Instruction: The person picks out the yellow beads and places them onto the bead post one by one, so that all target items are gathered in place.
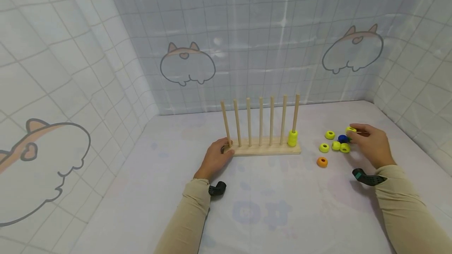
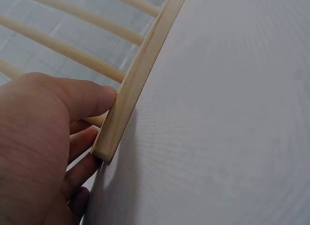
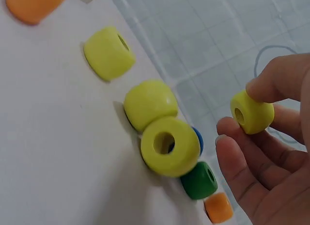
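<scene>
A wooden peg rack stands on the table, several upright pegs rising from its long base (image 1: 265,151). My left hand (image 1: 214,159) grips the base's left end; in the left wrist view the thumb presses on the front edge and the fingers lie behind it. Yellow beads (image 1: 292,138) are stacked at the foot of the rightmost peg. Off to the right, my right hand (image 1: 374,147) pinches a yellow bead (image 3: 253,112) between thumb and fingers, raised above the loose beads. Its hole shows in the right wrist view.
Beneath and beside the right hand lie several loose yellow beads (image 1: 324,147), a blue bead (image 1: 343,139) and a green bead (image 3: 199,180). One orange bead (image 1: 322,162) lies nearer me, another orange bead (image 3: 219,207) by the green one. Tile-patterned sheets (image 1: 247,42) enclose the table.
</scene>
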